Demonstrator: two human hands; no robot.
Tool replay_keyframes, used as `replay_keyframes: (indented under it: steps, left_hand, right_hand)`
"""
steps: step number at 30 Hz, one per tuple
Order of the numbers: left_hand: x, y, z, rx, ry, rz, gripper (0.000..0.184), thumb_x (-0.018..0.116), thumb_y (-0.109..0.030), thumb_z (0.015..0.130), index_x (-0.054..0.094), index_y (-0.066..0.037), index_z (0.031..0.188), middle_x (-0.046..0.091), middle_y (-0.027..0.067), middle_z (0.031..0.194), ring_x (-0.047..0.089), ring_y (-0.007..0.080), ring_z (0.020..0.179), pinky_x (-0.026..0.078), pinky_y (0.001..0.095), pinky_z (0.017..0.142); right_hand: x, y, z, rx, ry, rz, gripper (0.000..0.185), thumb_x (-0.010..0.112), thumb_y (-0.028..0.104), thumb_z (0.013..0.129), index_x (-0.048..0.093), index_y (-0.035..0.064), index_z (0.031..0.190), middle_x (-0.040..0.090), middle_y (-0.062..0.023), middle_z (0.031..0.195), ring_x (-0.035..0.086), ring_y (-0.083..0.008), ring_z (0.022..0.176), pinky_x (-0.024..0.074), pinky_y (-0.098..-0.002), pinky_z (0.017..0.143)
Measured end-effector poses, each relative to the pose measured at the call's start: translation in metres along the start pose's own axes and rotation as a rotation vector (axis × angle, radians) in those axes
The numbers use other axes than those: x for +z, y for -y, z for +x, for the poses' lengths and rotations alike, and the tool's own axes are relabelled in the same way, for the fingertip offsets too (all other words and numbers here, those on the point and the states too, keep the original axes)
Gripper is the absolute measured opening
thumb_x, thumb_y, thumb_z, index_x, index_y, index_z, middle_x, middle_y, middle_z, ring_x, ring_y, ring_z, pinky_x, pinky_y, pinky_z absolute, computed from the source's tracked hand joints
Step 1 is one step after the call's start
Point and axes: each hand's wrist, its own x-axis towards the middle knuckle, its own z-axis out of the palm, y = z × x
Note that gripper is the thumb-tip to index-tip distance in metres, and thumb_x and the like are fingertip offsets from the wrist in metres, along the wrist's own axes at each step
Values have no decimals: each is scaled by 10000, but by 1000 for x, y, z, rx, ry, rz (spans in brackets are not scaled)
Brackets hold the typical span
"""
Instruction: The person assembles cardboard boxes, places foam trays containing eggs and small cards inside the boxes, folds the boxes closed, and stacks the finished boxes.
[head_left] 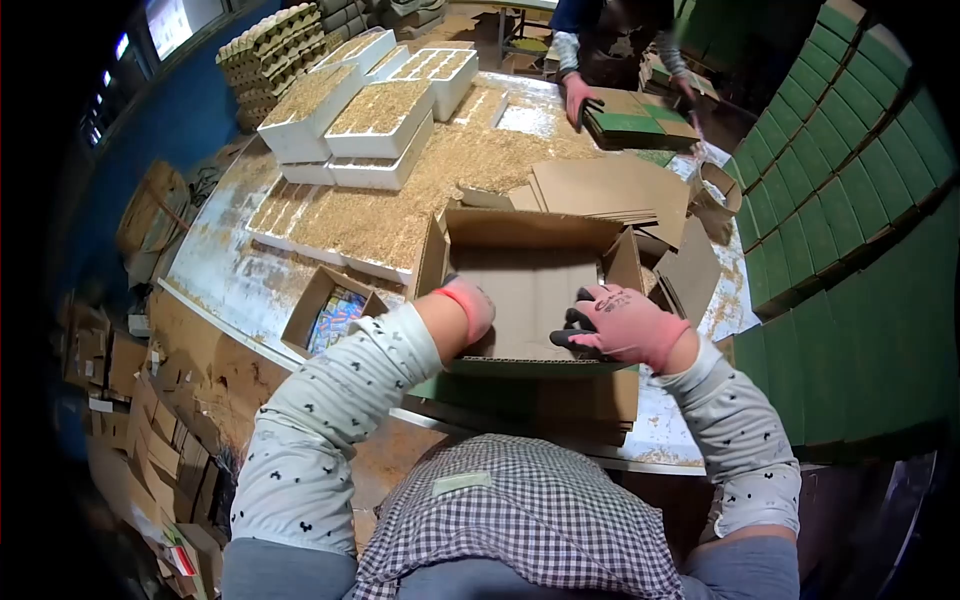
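Note:
An open cardboard box (540, 235) stands in front of me, its brown inside facing up. My left hand (470, 308), in a pink glove, reaches in over the box's left side, and its fingers are hidden behind the back of the hand. At the front right corner is my right hand (625, 325), in a pink glove with dark fingertips. Its fingers are bent and apart, pointing left inside the box; I make out nothing held in them. Beneath the box lies a stack of flat cardboard (585, 398).
White foam trays (380, 175) with tan granular filling cover the table's left. A small box (300, 318) holds colourful packets. Cardboard sheets (610, 195) lie behind. Green cartons (835, 190) form a wall at right. Across the table, a person's gloved hand (580, 100) touches a green-brown carton (635, 120).

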Motion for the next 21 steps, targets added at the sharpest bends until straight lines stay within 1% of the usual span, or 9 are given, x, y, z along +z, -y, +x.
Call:
replay_keyframes:
  steps: [3, 5, 9, 11, 12, 15, 17, 19, 21]
  left_hand:
    - [-9, 12, -13, 77, 44, -133, 429, 706, -126, 681, 647, -104, 1105, 633, 93, 1114, 607, 266, 1013, 499, 350, 828]
    - [-10, 34, -67, 418, -784, -623, 526, 705, -105, 646, 593, -106, 1160, 574, 126, 1174, 506, 283, 1152, 474, 387, 880]
    - [15, 68, -157, -273, -878, -628, 836, 808, -268, 576, 453, -125, 1319, 369, 136, 1395, 328, 319, 1303, 278, 425, 1085]
    - [86, 68, -90, -184, -738, -939, 1266, 853, -434, 470, 153, -15, 1438, 212, 302, 1428, 212, 410, 1340, 201, 406, 1110]
    - [99, 50, -58, -175, -772, -1094, 1339, 837, -498, 452, 92, 27, 1433, 165, 348, 1424, 145, 446, 1353, 176, 411, 1119]
    - [121, -11, 6, -309, -906, -1339, 1359, 852, -433, 468, 16, 36, 1430, 226, 357, 1394, 219, 399, 1345, 245, 411, 1089]
    - [111, -21, -16, -186, -779, -1954, 1179, 793, -10, 634, -59, -49, 1449, 573, 118, 1024, 582, 136, 761, 507, 257, 604]
    - [107, -14, -22, -12, -1033, -1741, 970, 792, -34, 642, 205, -13, 1414, 593, 117, 1031, 600, 152, 819, 523, 278, 644]
    - [106, -7, -27, 90, -772, -2108, 726, 784, -85, 659, 405, 5, 1271, 610, 110, 1040, 609, 177, 893, 520, 318, 764]
  right_hand:
    - [-4, 2, 4, 98, 348, -107, 552, 430, 527, 891, 617, 11, 941, 622, -192, 946, 581, -358, 910, 457, -400, 824]
    - [-30, -1, -7, 50, 106, 4, 451, 528, 463, 839, 637, 38, 943, 633, -156, 867, 592, -333, 867, 468, -394, 792]
    - [-62, -36, -50, 341, -485, -214, 302, 627, 340, 759, 658, 96, 935, 638, -113, 837, 602, -320, 827, 484, -376, 757]
    - [-35, -47, -22, 431, 202, 24, 281, 611, 302, 786, 615, 87, 968, 627, -121, 938, 605, -311, 904, 496, -388, 767]
    - [-10, -39, -8, 259, 122, 135, 304, 592, 301, 794, 612, 57, 974, 632, -141, 963, 610, -327, 906, 499, -396, 770]
    - [44, -24, 32, 211, 2, 56, 295, 627, 244, 779, 613, 30, 982, 638, -153, 995, 625, -287, 873, 502, -377, 723]
    - [43, -46, 17, 582, -204, 1412, 235, 658, 212, 794, 613, 38, 946, 623, -72, 936, 599, -200, 851, 495, -339, 698]
    - [127, -63, 10, 512, -1045, 1297, 232, 696, 208, 795, 597, 54, 939, 568, -20, 928, 539, -148, 894, 485, -304, 684]
    - [136, -29, -8, 631, -563, 450, 521, 577, 379, 831, 515, -2, 1182, 543, -207, 1075, 504, -331, 1029, 332, -421, 1010]
